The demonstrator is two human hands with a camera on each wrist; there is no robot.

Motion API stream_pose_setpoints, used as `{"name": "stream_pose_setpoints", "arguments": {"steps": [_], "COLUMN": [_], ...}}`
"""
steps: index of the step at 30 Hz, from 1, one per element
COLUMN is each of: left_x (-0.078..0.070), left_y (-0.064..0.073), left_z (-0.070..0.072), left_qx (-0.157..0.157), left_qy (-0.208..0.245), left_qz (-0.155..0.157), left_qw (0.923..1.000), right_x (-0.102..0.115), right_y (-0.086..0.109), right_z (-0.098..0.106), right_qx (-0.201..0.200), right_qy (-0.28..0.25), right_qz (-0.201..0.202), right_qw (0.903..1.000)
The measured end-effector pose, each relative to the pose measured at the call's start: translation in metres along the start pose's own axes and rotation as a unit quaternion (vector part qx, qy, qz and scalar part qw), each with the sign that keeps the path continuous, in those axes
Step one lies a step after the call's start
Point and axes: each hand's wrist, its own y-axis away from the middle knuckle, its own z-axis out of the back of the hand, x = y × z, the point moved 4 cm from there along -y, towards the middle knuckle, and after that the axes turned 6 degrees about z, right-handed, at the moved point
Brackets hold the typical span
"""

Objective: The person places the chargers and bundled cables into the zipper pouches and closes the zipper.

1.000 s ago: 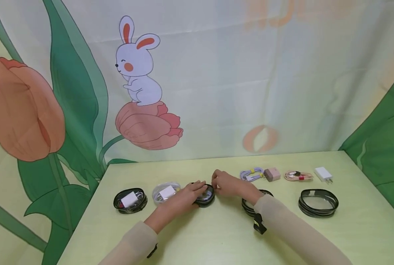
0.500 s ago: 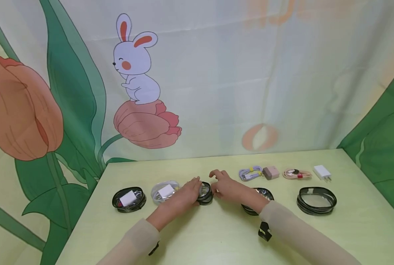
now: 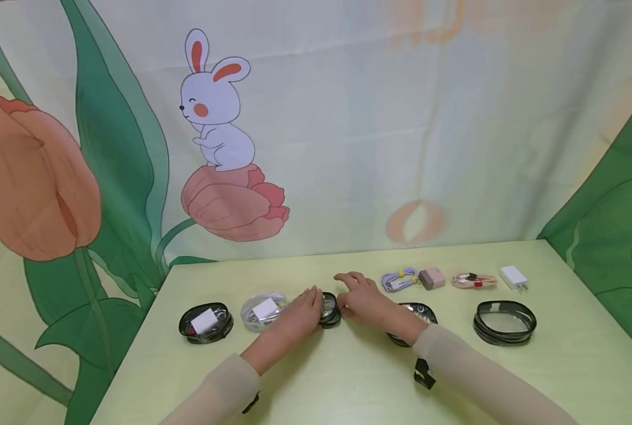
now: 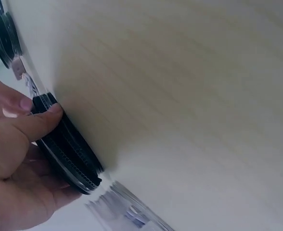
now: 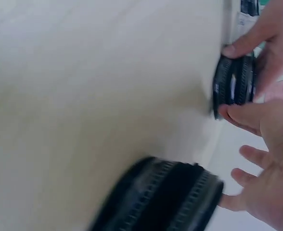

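Observation:
A small clear pouch with black zippered edges (image 3: 331,310) stands on the table between the hands. My left hand (image 3: 297,313) grips its left part; in the left wrist view the thumb lies along the pouch's (image 4: 67,149) near side and the fingers go behind it. From the right, my right hand (image 3: 366,301) pinches the end of the pouch (image 5: 234,79) between thumb and forefinger, its other fingers spread apart. Whether a zip pull is between those fingertips is hidden. The pouch's contents cannot be made out.
Left lie a black-edged pouch (image 3: 207,321) and a white-edged pouch (image 3: 264,310), each with a white charger. Right are two black-edged pouches, one (image 3: 422,310) partly behind my forearm, another (image 3: 504,321). Behind lie a lilac cable (image 3: 399,280), pink charger (image 3: 433,278), pink cable (image 3: 474,280) and white charger (image 3: 514,277).
My left fingers have drawn back from over the pouch's top toward its left side. Some right-hand fingers, bunched a second ago, are now raised and spread, while that hand stays at the pouch's right end.

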Motion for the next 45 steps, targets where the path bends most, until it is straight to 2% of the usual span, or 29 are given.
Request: {"name": "stream_pose_setpoints", "arguments": {"steps": [4,9,12,15,19,23,26,28,31,36,39,42,45], "left_x": [-0.002,-0.006,-0.008,-0.010,-0.014,-0.014,-0.009,-0.005,0.000,0.007,0.011,0.010,0.006], "left_y": [0.001,0.007,0.008,0.006,0.001,-0.003,-0.003,-0.002,0.002,0.011,0.013,0.013,0.011], "left_z": [-0.004,-0.004,-0.003,0.000,0.005,0.007,0.007,0.009,0.011,0.006,0.004,0.004,0.004], "left_qx": [0.002,-0.011,-0.030,-0.043,-0.038,-0.023,-0.019,-0.016,-0.008,0.018,0.018,0.006,0.001], "left_qy": [-0.013,-0.010,-0.027,-0.047,-0.069,-0.076,-0.030,0.011,0.057,0.059,0.056,0.030,-0.005], "left_qz": [0.010,-0.011,-0.019,-0.014,0.003,0.023,0.039,0.041,0.011,-0.083,-0.099,-0.106,-0.099], "left_qw": [0.9999,0.9998,0.9990,0.9979,0.9969,0.9966,0.9986,0.9989,0.9983,0.9947,0.9934,0.9939,0.9951], "right_x": [-0.002,-0.007,-0.008,-0.008,-0.005,-0.003,-0.006,-0.008,-0.009,-0.010,-0.012,-0.011,-0.004], "right_y": [0.001,0.003,0.004,0.006,0.008,0.008,0.006,0.006,0.005,0.004,0.003,0.004,0.004], "right_z": [-0.006,-0.006,-0.004,-0.003,-0.003,-0.006,-0.010,-0.012,-0.014,-0.019,-0.021,-0.020,-0.018], "right_qx": [-0.032,-0.065,-0.078,-0.085,-0.090,-0.111,-0.118,-0.109,-0.087,-0.057,-0.056,-0.057,-0.066], "right_qy": [-0.011,-0.061,-0.077,-0.087,-0.105,-0.057,-0.008,0.007,0.007,0.002,-0.020,-0.048,-0.073], "right_qz": [-0.041,-0.081,-0.073,-0.062,-0.042,-0.026,-0.042,-0.061,-0.087,-0.100,-0.105,-0.114,-0.093], "right_qw": [0.9986,0.9928,0.9913,0.9907,0.9895,0.9918,0.9921,0.9921,0.9923,0.9933,0.9927,0.9907,0.9908]}}
